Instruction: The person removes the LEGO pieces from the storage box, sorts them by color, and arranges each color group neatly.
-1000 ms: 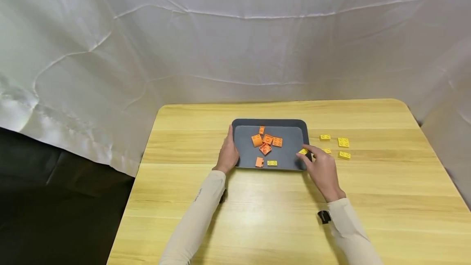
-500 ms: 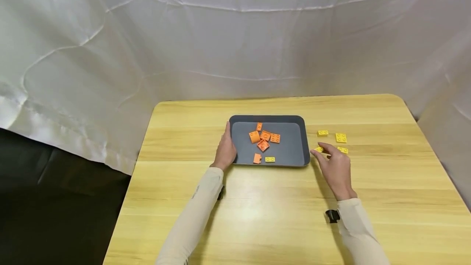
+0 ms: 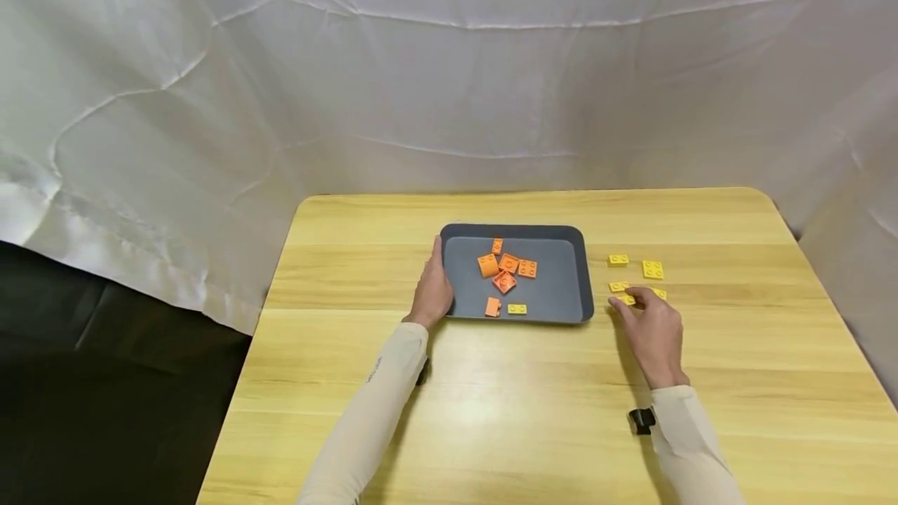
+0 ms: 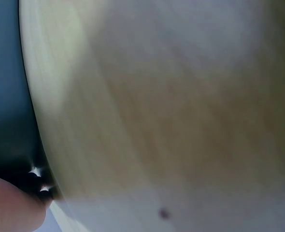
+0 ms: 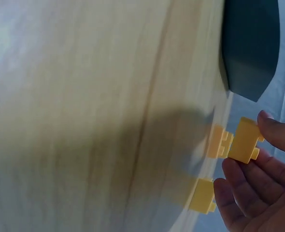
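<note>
A yellow toy brick (image 5: 244,140) is pinched between the thumb and fingers of my right hand (image 3: 654,335), a little right of the grey tray (image 3: 561,312). Just behind it in the head view lies another yellow brick (image 3: 618,287). My left hand (image 3: 431,293) lies along the tray's left side, fingers straight against the outer wall. Inside the tray are several orange bricks (image 3: 504,281) grouped left of its middle, and one yellow brick (image 3: 517,309) near the front wall. In the left wrist view a fingertip (image 4: 12,208) shows beside the tray's dark wall.
Yellow bricks stand on the wooden table (image 3: 519,411) right of the tray, one at the back (image 3: 618,260) and a square one (image 3: 652,270) beside it. Another yellow brick (image 3: 659,294) is partly behind the right hand. A pale curtain (image 3: 449,84) hangs behind the table.
My right hand has carried the yellow brick from over the tray's right end out to the right, near the other yellow bricks. The left hand has stayed at the tray.
</note>
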A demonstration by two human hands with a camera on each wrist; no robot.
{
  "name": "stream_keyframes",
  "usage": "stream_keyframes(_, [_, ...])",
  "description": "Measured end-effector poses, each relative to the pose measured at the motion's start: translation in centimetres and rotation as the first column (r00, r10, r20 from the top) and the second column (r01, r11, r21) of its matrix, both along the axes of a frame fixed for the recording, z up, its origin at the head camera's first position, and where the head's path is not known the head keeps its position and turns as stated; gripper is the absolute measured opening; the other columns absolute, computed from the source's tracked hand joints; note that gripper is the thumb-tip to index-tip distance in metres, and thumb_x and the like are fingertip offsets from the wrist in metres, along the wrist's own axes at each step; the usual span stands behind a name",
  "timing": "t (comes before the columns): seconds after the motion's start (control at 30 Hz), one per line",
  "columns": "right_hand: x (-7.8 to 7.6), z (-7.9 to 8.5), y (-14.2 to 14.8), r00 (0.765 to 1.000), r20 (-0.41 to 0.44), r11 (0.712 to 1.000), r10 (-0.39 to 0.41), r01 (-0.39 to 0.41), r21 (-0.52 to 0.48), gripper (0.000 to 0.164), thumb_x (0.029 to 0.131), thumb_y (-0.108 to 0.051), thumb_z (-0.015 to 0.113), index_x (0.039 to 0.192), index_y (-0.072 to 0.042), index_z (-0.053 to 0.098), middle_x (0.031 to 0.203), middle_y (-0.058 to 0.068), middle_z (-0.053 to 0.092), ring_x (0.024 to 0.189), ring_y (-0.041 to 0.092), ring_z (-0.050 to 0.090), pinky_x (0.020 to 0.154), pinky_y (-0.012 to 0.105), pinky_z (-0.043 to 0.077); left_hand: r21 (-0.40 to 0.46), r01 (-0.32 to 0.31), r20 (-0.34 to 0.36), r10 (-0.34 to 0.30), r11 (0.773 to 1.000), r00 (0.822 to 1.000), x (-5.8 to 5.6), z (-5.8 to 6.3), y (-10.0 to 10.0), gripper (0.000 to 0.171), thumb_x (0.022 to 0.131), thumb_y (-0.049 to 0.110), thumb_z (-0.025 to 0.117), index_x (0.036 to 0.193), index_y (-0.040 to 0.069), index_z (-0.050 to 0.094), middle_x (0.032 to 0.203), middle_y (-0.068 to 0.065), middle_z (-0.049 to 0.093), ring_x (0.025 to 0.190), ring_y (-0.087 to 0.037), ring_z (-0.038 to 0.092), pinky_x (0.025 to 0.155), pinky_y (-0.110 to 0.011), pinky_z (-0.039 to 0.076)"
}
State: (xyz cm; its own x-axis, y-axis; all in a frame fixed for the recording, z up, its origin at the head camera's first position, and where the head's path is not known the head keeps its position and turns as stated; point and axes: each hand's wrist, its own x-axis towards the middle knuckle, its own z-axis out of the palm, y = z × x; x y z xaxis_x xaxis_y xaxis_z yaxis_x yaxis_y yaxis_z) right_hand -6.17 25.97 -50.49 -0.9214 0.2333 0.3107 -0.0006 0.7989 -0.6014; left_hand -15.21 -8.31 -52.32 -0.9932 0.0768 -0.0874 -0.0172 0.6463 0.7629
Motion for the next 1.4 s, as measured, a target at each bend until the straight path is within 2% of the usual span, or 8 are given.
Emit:
stream_keyframes(0.17, [-0.14, -0.48, 0.26, 0.998, 0.056, 0.999, -0.036, 0.036, 0.004, 0.033, 0.091, -0.013, 0.082, 0.108, 0.013, 0.071, 0.1, 0.033, 0.072, 0.086, 0.048, 0.073, 0.074, 0.061, 0.058, -0.007, 0.003, -0.008, -0.003, 1.0, 1.0, 0.05, 0.07, 0.02, 0.068, 0.107, -0.006, 0.035, 0.168, 0.007, 0.007, 0.166, -0.018, 0.031, 0.145, -0.037, 0.041, 0.12, -0.047, 0.035])
stream_keyframes(0.57, [0.01, -0.86, 0.3, 0.991, 0.127, 0.999, -0.046, 0.045, 0.011, 0.032, 0.091, -0.014, 0.083, 0.105, 0.012, 0.071, 0.092, 0.031, 0.072, 0.079, 0.044, 0.071, 0.068, 0.061, 0.056, -0.013, -0.004, 0.011, 0.005, 1.0, 1.0, 0.05, 0.05, -0.02, 0.068, 0.108, -0.004, 0.034, 0.168, 0.01, 0.006, 0.167, -0.018, 0.03, 0.146, -0.038, 0.041, 0.121, -0.047, 0.035])
stream_keyframes(0.87, [-0.03, -0.81, 0.26, 0.983, 0.175, 0.999, -0.048, 0.049, -0.002, 0.034, 0.09, -0.015, 0.084, 0.104, 0.012, 0.069, 0.095, 0.032, 0.071, 0.083, 0.045, 0.069, 0.07, 0.061, 0.056, -0.015, -0.009, 0.005, 0.01, 1.0, 1.0, -0.06, -0.01, 0.0, 0.068, 0.108, -0.005, 0.035, 0.168, 0.009, 0.007, 0.168, -0.017, 0.029, 0.147, -0.036, 0.039, 0.122, -0.045, 0.033])
stream_keyframes(1.1, [-0.1, -0.8, 0.27, 0.985, 0.169, 0.999, -0.036, 0.038, -0.006, 0.034, 0.089, -0.014, 0.084, 0.103, 0.013, 0.068, 0.095, 0.033, 0.07, 0.083, 0.046, 0.069, 0.071, 0.062, 0.055, -0.019, -0.001, -0.01, 0.001, 1.0, 1.0, -0.11, -0.06, -0.03, 0.066, 0.108, -0.004, 0.034, 0.168, 0.007, 0.008, 0.167, -0.018, 0.03, 0.146, -0.036, 0.04, 0.12, -0.046, 0.035])
stream_keyframes(1.4, [0.04, -0.56, 0.21, 0.985, 0.171, 0.999, -0.029, 0.031, -0.011, 0.035, 0.09, -0.014, 0.084, 0.104, 0.014, 0.068, 0.096, 0.033, 0.07, 0.085, 0.046, 0.069, 0.073, 0.062, 0.055, -0.016, -0.006, -0.004, 0.006, 1.0, 1.0, -0.09, -0.06, 0.0, 0.067, 0.108, -0.005, 0.034, 0.168, 0.008, 0.007, 0.168, -0.016, 0.027, 0.149, -0.035, 0.037, 0.123, -0.043, 0.03])
